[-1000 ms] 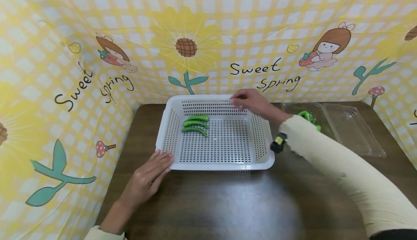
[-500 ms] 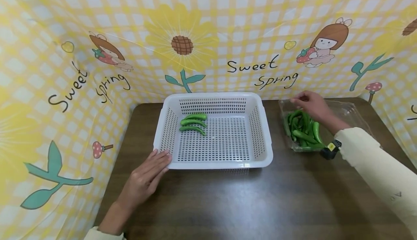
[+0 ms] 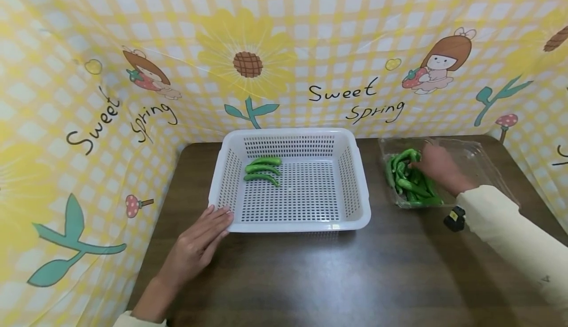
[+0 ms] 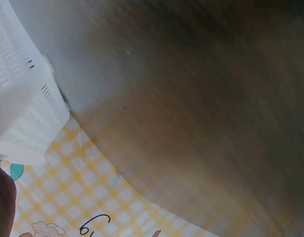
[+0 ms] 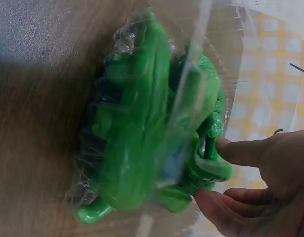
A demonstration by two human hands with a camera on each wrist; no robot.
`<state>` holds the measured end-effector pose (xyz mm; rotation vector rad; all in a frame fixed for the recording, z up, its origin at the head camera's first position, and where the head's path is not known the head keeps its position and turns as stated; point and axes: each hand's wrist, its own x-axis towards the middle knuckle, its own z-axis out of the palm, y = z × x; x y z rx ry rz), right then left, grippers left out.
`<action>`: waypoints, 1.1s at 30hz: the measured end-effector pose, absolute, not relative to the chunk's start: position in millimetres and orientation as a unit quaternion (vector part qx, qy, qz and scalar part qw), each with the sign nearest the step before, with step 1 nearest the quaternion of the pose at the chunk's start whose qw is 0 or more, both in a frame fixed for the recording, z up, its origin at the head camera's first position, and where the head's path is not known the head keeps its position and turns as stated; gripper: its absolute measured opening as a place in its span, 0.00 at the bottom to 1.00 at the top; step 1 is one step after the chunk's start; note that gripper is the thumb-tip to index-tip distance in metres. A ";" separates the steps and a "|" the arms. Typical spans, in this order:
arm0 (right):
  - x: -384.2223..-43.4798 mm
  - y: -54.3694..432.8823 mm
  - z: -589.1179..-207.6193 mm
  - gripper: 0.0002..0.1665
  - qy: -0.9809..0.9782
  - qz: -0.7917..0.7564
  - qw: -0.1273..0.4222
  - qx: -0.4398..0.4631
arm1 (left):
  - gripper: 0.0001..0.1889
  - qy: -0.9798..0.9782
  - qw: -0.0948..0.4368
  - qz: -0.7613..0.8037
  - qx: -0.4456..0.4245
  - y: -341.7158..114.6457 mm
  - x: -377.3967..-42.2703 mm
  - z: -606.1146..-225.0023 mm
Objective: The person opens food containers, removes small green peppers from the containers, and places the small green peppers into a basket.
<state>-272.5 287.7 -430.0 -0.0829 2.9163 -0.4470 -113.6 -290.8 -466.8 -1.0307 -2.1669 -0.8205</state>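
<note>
In the head view, my left hand (image 3: 195, 240) rests on the near-left corner of a white perforated plastic basket (image 3: 293, 227), fingers straight along its rim. Three green chili peppers (image 3: 263, 169) lie side by side on the basket floor, towards the left. My right hand (image 3: 439, 166) reaches into a clear plastic clamshell box (image 3: 401, 203) on the right, which holds a heap of green peppers (image 3: 414, 189). From the right wrist, my thumb (image 5: 245, 152) and fingers (image 5: 226, 210) stand apart around the curled end of a pepper (image 5: 213, 168) at the heap's edge.
Both containers stand on a dark brown wooden table (image 3: 284, 277). The box's clear lid (image 3: 475, 164) lies folded back to the right. A yellow checked cloth (image 3: 284, 36) with printed flowers hangs close behind and along the sides.
My right hand has gone from above the basket's far rim rightwards to the box, then down into the peppers. The left hand has stayed on the corner; the three basket peppers have not moved.
</note>
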 end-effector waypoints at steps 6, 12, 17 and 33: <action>-270.7 288.0 -438.9 0.30 0.979 -0.170 0.114 -0.008 | 0.17 -0.831 0.278 -0.302 -0.376 -290.7 -112.9 -464.6; -268.8 287.2 -443.7 0.19 0.978 -0.180 0.108 -0.018 | 0.16 -0.831 0.275 -0.304 -0.377 -291.2 -113.1 -462.4; -268.7 289.3 -445.9 0.30 0.977 -0.193 0.088 -0.023 | 0.17 -0.831 0.275 -0.301 -0.377 -292.1 -112.8 -461.3; -267.6 265.9 -407.7 0.29 0.933 -0.357 -0.033 0.031 | 0.17 -0.837 0.272 -0.298 -0.370 -291.4 -110.6 -462.9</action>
